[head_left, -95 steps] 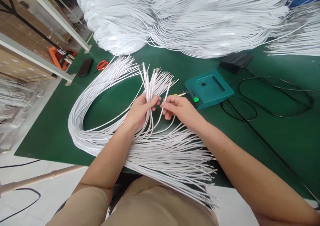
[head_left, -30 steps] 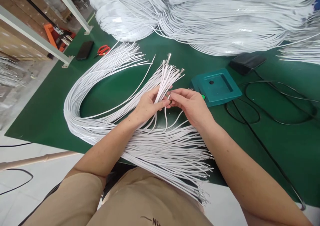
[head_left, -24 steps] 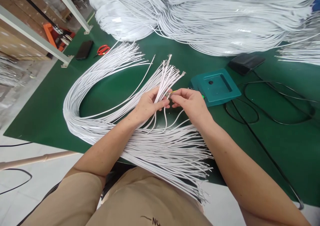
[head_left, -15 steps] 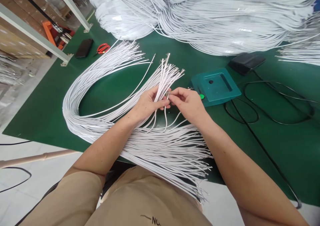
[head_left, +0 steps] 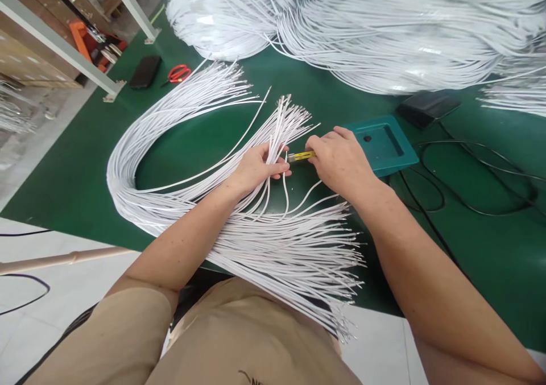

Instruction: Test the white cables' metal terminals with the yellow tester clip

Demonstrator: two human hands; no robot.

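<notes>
My left hand (head_left: 261, 168) is closed round a small bunch of white cables (head_left: 279, 129), with thumb and forefinger pinching the end of one cable. To its right, my right hand (head_left: 341, 160) grips a yellow utility knife (head_left: 302, 156). The knife's metal end points left and lies at the pinched cable end; whether it touches cannot be made out. Beneath and around my hands runs a large curved bundle of white cables (head_left: 121, 172), its many loose ends fanned out to the right. My right hand partly covers a teal device (head_left: 394, 154).
On the green table (head_left: 482, 248), a black box (head_left: 426, 107) and looped black cords (head_left: 443, 146) lie to the right. Red-handled scissors (head_left: 179, 73) and a dark flat case (head_left: 145, 71) are at the back left. A big heap of white cables (head_left: 384, 32) fills the back.
My right hand has moved right, away from the cable end beside my left fingers. The yellow knife now shows between my hands. My left hand keeps its hold on the cables.
</notes>
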